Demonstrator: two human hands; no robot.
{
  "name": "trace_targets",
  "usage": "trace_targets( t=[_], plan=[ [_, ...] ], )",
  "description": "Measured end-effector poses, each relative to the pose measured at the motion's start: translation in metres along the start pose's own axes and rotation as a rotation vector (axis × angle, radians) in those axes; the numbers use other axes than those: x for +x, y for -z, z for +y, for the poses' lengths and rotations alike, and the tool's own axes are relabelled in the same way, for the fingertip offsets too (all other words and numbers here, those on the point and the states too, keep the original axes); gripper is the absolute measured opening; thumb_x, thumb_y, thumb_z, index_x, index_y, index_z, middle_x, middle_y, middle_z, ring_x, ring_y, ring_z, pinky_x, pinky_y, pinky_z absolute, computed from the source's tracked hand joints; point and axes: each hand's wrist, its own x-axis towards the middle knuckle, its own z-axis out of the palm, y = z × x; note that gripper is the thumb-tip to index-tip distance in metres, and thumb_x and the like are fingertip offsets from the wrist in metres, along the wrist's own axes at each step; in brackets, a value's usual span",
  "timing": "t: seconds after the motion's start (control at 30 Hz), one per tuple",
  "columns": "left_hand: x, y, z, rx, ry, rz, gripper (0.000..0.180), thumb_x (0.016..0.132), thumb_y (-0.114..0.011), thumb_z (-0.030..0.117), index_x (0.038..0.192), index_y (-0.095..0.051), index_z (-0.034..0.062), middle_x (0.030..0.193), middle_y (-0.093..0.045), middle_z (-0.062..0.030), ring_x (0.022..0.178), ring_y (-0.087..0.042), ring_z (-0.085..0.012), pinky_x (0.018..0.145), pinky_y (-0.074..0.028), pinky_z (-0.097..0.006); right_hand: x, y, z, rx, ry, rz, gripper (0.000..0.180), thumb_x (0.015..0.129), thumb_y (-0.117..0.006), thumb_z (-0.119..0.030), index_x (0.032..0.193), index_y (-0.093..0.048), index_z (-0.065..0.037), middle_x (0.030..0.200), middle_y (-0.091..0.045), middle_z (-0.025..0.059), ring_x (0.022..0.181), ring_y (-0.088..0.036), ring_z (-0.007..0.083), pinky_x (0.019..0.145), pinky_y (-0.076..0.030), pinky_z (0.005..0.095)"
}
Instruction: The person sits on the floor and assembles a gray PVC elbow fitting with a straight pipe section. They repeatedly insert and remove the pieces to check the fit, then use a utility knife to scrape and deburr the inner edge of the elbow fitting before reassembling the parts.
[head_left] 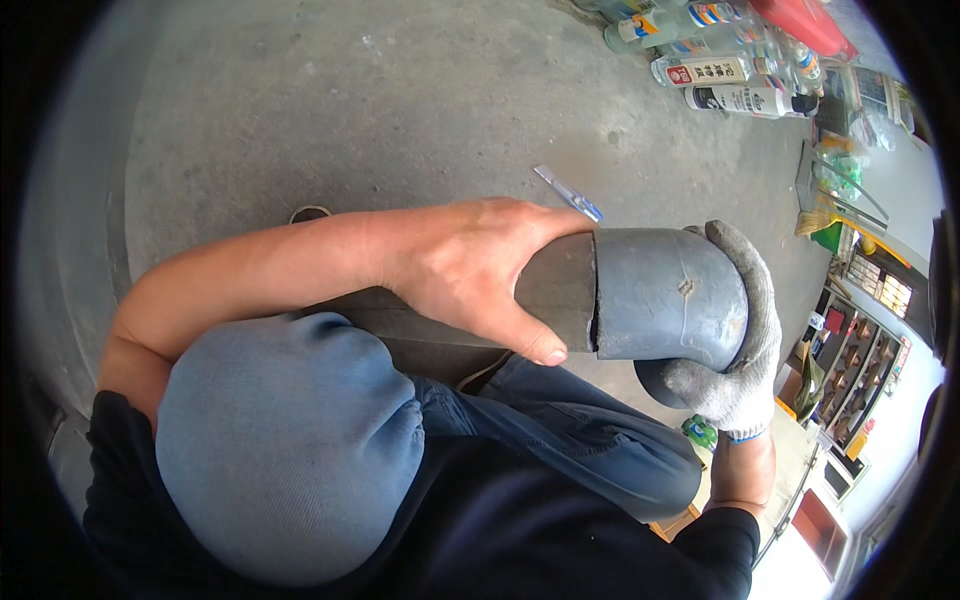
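Note:
My bare left hand [470, 265] wraps round a dark grey pipe [560, 290] close to its end, thumb on the near side. The pipe runs leftward under my left forearm, across my legs, and its far end is hidden. A lighter grey pipe elbow [665, 290] sits at the pipe's right end, with a thin dark gap line at the joint. My right hand [745, 345], in a pale knitted glove, is closed round the bend of the elbow. The elbow's dark open mouth shows beneath the gloved fingers.
A utility knife [568, 193] lies on the concrete floor just beyond the pipe. Several bottles [710, 70] lie at the far right, with a red container [805, 28] beside them. My jeans-covered knee [290, 450] rises at the near left. A broom [820, 222] and shelves [855, 370] stand at right.

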Motion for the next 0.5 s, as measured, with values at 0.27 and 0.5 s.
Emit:
trace_targets(
  t=[0.27, 0.5],
  plan=[
    [-0.0041, -0.0004, 0.0086, 0.009, -0.022, 0.02, 0.092, 0.074, -0.09, 0.033, 0.147, -0.049, -0.0057, 0.133, -0.067, -0.0242, 0.124, -0.066, -0.0371, 0.106, -0.053, -0.045, 0.0003, -0.0002, -0.0064, -0.003, -0.017, -0.001, 0.105, 0.06, -0.093, -0.021, 0.152, -0.049, 0.001, 0.144, -0.061, 0.0201, 0.134, -0.061, 0.0328, 0.115, -0.048, 0.045],
    [-0.0044, -0.0011, 0.0066, 0.035, 0.005, 0.028, 0.094, 0.075, -0.089, 0.032, 0.15, -0.046, -0.0053, 0.136, -0.065, -0.025, 0.127, -0.064, -0.037, 0.108, -0.052, -0.045, -0.0015, -0.0026, -0.0107, -0.082, -0.001, 0.017, 0.102, 0.059, -0.091, -0.019, 0.151, -0.052, 0.001, 0.143, -0.062, 0.019, 0.134, -0.062, 0.0317, 0.114, -0.048, 0.0443]
  ],
)
